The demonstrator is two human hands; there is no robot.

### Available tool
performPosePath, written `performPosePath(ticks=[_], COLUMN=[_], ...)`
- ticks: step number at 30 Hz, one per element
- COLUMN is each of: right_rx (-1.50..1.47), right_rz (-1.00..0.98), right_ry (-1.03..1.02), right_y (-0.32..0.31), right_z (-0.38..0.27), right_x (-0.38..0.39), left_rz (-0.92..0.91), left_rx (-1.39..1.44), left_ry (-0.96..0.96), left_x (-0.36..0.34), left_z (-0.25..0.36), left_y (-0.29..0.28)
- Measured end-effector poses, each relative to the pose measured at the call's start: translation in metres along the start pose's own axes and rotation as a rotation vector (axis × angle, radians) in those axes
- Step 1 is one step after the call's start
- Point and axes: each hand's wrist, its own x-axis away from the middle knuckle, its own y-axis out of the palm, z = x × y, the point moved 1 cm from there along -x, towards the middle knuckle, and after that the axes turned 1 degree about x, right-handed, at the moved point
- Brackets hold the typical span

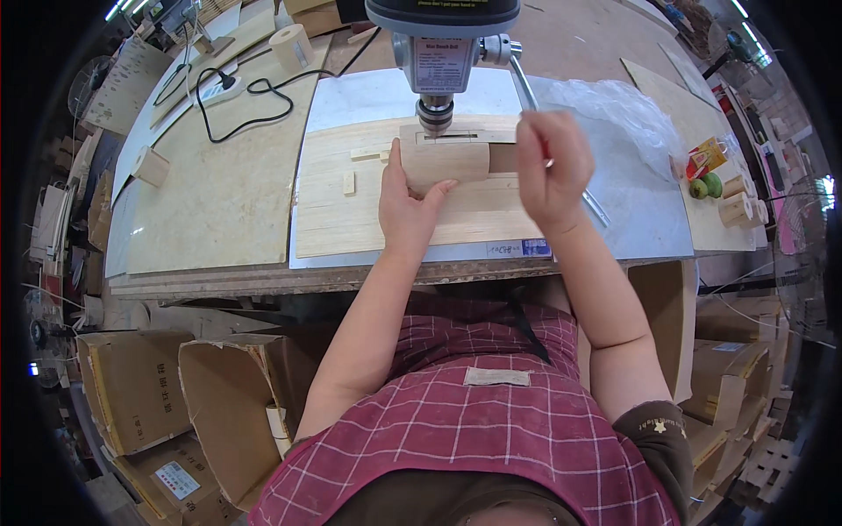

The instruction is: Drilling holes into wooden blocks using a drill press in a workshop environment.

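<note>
A bench drill press [440, 66] stands over the table, its chuck [435, 114] just above a thin, pale wooden piece [445, 163]. Slots show along the far edge of this piece. My left hand [409, 209] presses on its left and near edges, thumb and fingers spread around the corner. To the right, my right hand [556, 167] is closed around the drill's metal feed lever [524, 86]; the fingers partly hide the rod. Beneath the piece lies a broad wooden board [338, 219]. Small wooden blocks [349, 182] rest on it, left of my left hand.
A black cable [210, 114] and white power strip [215, 88] lie at the left, near wooden rolls [151, 167]. Clear plastic film [614, 110], green fruits [706, 186] and more rolls [741, 210] are on the right. Cardboard boxes [132, 377] stand below the table edge.
</note>
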Motion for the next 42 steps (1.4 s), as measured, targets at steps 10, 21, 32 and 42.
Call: performPosePath(ticks=[10,21,32,42], right_rx=[0.267,0.001,0.228,0.006], right_rz=[-0.096,-0.163,-0.537,-0.599], right_ry=[0.181,0.523,0.565,0.542], right_y=[0.005,0.042,0.002,-0.019], right_z=[0.012,0.075,0.081,0.049], right_x=[-0.148,-0.091,0.053,0.066], left_rz=[0.027,0.048,-0.003,-0.093], left_rx=[-0.003,-0.199,-0.336,-0.482], left_ry=[0.085,0.086,0.148,0.117], left_x=[0.001,-0.007,-0.005,0.021], left_z=[0.000,0.005,0.013,0.026], left_y=[-0.002,-0.012,-0.015,-0.051])
